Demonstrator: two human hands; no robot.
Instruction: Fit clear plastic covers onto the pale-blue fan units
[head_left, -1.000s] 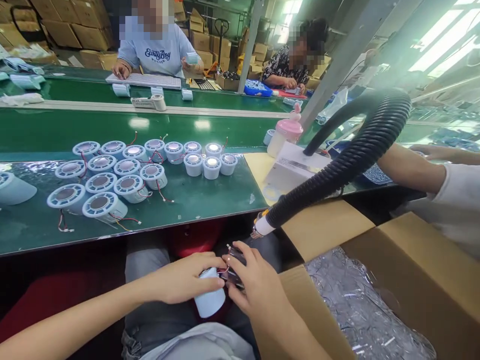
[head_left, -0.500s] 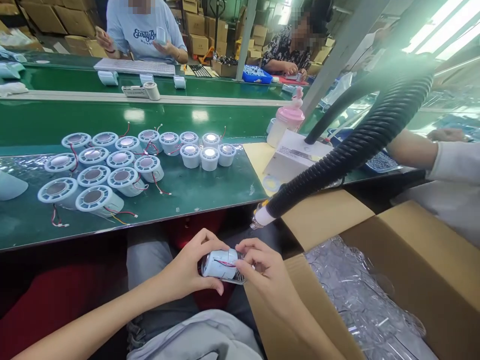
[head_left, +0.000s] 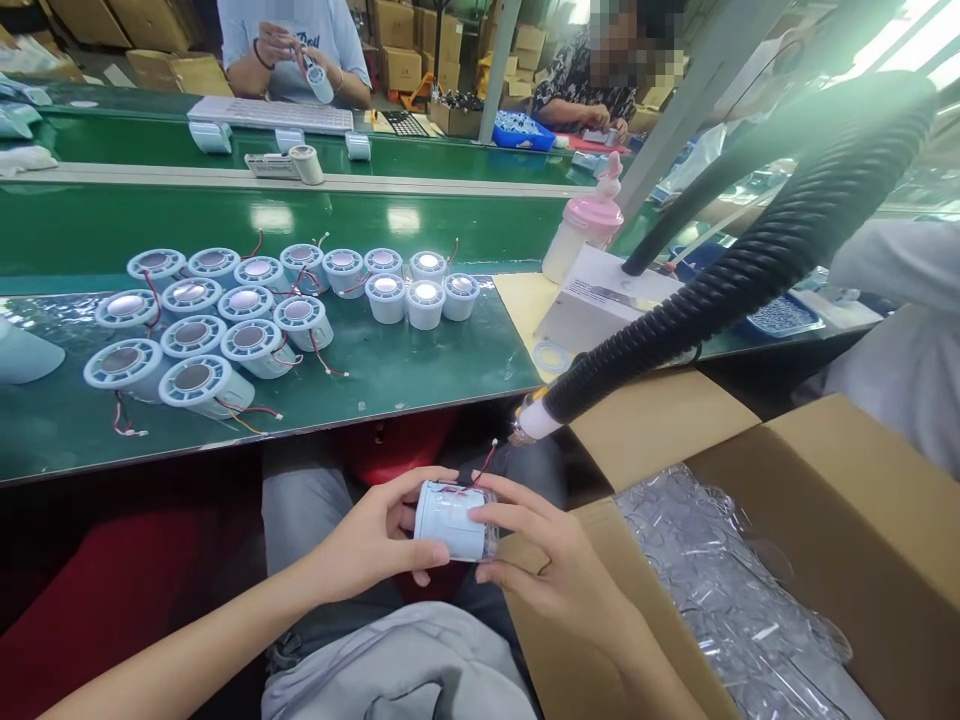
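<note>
A light-blue cylindrical housing with a clear plastic sleeve (head_left: 451, 522) lies on its side between my two hands, above my lap. My left hand (head_left: 390, 525) is closed round its left end, the thumb along the front. With thumb and fingers, my right hand (head_left: 544, 540) grips the clear right end. A thin red wire with a small white plug (head_left: 489, 460) sticks up from the top of the housing. Just above my right hand hangs the metal-and-white nozzle (head_left: 529, 420) of a black corrugated hose (head_left: 697, 300).
Several similar light-blue housings (head_left: 196, 382) with wires stand on the green bench (head_left: 390, 375). An open carton (head_left: 847, 500) of clear plastic parts (head_left: 720, 580) is at my right. A white box (head_left: 600, 300) and a pink-lidded bottle (head_left: 589, 230) stand behind the hose. Co-workers sit across and at right.
The housing has turned in my hands, and the wire that lay along its side now points up. My right fingers have moved from the wire onto the clear end.
</note>
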